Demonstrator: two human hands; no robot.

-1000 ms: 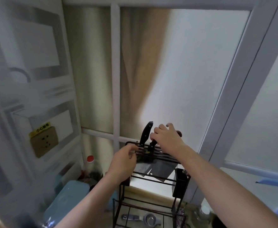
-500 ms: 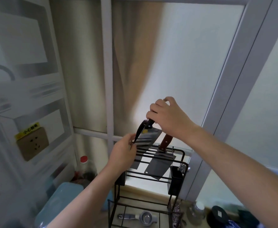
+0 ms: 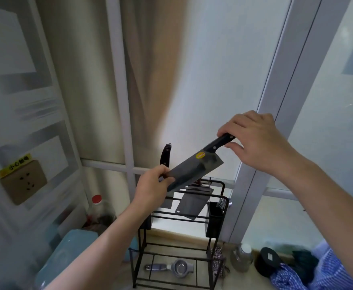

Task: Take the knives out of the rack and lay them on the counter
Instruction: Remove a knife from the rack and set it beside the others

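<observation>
My right hand [image 3: 255, 143] grips the black handle of a cleaver [image 3: 194, 172] with a yellow sticker. The cleaver is out of the black wire rack [image 3: 140, 258] and slants in the air above it. My left hand [image 3: 152, 185] is closed at the rack's top left corner, and the cleaver's blade end touches its fingers. Behind that hand a second knife's black handle [image 3: 166, 153] stands up from the rack. Another cleaver [image 3: 192, 204] hangs in the rack, blade down.
A black utensil cup [image 3: 215, 222] hangs on the rack's right side, and a metal squeezer [image 3: 171, 267] lies on its bottom shelf. Left of the rack are a red-capped bottle [image 3: 97, 206] and a blue container [image 3: 67, 254]; right, a glass jar [image 3: 241, 256] and a black lid [image 3: 267, 260].
My right hand has drawn the sticker cleaver up out of the rack and swung its handle up and to the right. My left hand has stayed at the rack's top.
</observation>
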